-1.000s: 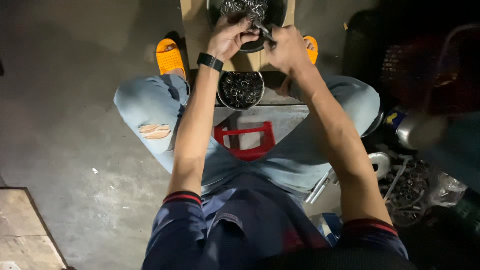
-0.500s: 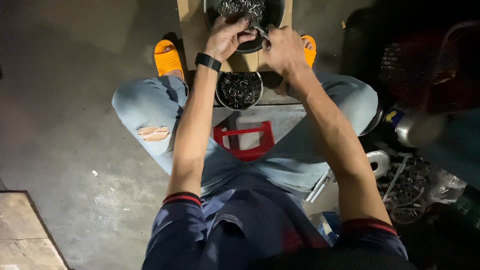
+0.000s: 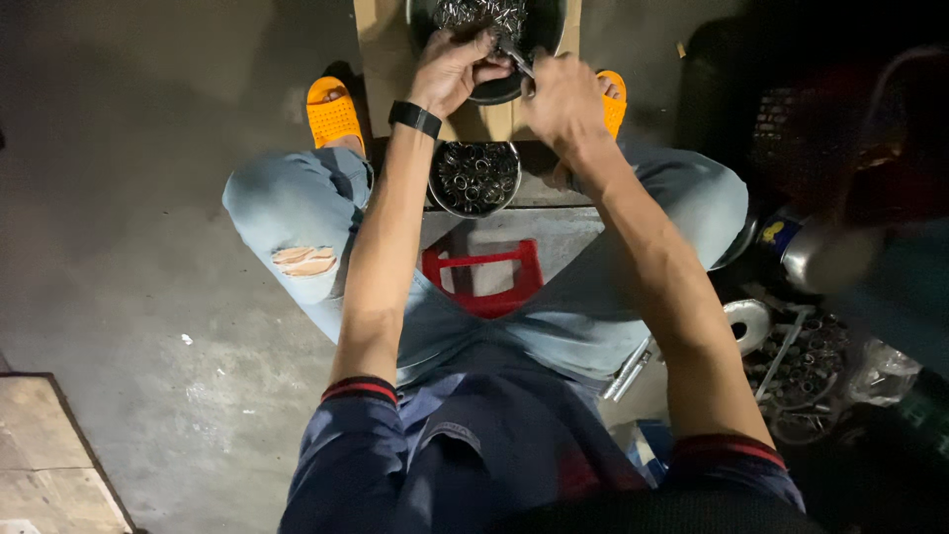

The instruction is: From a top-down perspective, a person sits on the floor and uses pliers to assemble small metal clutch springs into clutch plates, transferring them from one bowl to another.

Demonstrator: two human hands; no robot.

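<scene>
My left hand [image 3: 457,67], with a black band on its wrist, reaches into a dark bowl [image 3: 499,91] heaped with small shiny metal parts [image 3: 481,15] at the top of the view; its fingers are curled on some of them. My right hand [image 3: 560,91] is closed around a thin metal piece [image 3: 518,65] at the bowl's near rim, its tip almost touching the left fingers. A smaller round bowl [image 3: 477,178] full of metal rings sits nearer me, between my knees, under my left forearm.
Both bowls rest on a cardboard-covered board [image 3: 381,59]. My feet wear orange sandals [image 3: 334,111]. A red plastic stool [image 3: 483,280] is under me. Metal parts and a tray [image 3: 803,374] lie at the right. Concrete floor [image 3: 148,247] spreads to the left.
Both hands stay at the big bowl. The right hand has shifted slightly away from the left one, and the view has tilted a little.
</scene>
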